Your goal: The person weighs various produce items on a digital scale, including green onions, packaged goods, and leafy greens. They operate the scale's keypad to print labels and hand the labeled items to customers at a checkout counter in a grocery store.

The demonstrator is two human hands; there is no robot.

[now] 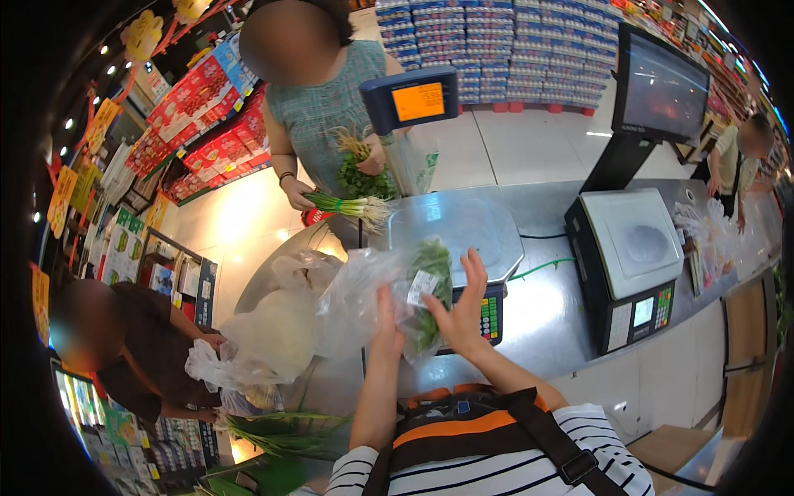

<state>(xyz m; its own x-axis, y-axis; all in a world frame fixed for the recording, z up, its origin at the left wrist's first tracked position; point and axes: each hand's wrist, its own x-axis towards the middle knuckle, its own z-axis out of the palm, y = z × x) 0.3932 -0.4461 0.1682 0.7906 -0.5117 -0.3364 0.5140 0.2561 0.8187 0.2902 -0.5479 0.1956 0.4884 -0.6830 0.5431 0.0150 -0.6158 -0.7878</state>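
Observation:
A clear plastic bag of green vegetables (437, 260) bears a white printed label (422, 287). It lies between my two hands, above the near edge of a counter scale (456, 217). My left hand (387, 319) holds the bag from its left side, partly behind the film. My right hand (462, 310) has its fingers spread, with the thumb at the label's edge. Part of the scale's keypad (490, 319) shows behind my right hand. The scale's raised display (409, 99) glows orange.
Across the counter a person (322, 105) holds spring onions (353, 208) and leafy herbs (366, 180). At left another person (142, 347) handles plastic bags (273, 341). A second scale (626, 248) and a monitor (664, 87) stand at right. Long green stalks (285, 431) lie lower left.

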